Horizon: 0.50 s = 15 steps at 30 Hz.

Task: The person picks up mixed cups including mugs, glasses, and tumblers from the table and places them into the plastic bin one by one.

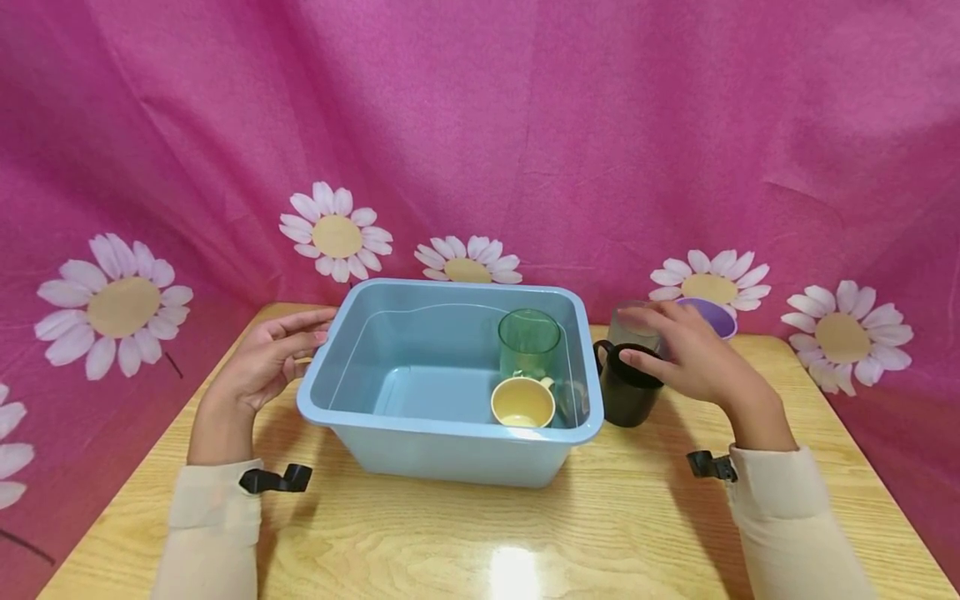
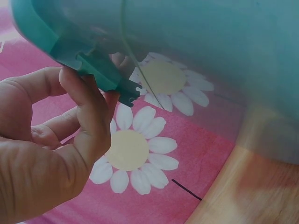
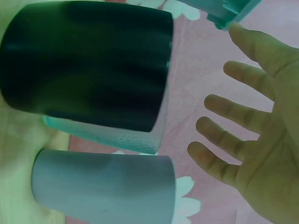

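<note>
My left hand point(image 1: 258, 362) is beside the left rim of a pale blue tub point(image 1: 450, 454), its fingertips at the rim. In the left wrist view the bent fingers of this hand point(image 2: 60, 126) touch the rim's underside. Inside the tub, at the right, are a green glass point(image 1: 528, 342) and a yellow cup point(image 1: 522, 404). My right hand point(image 1: 697, 354) hovers over a black mug point(image 1: 630, 396), which stands right of the tub. In the right wrist view the fingers of that hand point(image 3: 266, 107) are spread, apart from the mug point(image 3: 88, 65).
Behind the black mug stands a clear glass point(image 1: 624, 325), partly hidden by my right hand. A purple container point(image 1: 716, 319) is at the back right. Pink cloth with daisies point(image 1: 480, 125) hangs behind and beside the wooden table point(image 1: 420, 533).
</note>
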Motion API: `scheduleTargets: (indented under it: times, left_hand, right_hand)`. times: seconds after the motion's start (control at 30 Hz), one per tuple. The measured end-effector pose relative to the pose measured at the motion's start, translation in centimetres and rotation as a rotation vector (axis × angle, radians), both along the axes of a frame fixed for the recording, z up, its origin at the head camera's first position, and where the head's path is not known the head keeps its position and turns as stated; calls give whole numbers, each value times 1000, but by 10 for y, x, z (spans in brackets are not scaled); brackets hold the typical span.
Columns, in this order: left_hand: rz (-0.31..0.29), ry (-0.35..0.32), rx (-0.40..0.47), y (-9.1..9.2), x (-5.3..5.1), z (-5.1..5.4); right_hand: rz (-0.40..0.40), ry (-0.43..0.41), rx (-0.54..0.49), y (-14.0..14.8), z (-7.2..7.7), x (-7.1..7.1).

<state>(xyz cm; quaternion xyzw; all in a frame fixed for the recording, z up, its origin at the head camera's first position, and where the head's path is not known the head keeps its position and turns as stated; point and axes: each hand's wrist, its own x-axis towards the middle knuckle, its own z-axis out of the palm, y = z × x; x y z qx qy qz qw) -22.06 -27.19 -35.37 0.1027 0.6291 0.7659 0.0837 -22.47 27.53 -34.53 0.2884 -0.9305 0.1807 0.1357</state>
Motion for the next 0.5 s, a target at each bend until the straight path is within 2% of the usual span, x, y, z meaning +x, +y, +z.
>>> scheduleTargets:
  times: [0.27,0.5]
  left_hand:
    - [7,-17,5,0,2,2]
    - [2,-9,5,0,2,2]
  right_hand:
    - [-9,-39,35,1,-15,2]
    - [-35,-56,59,0,-19,3]
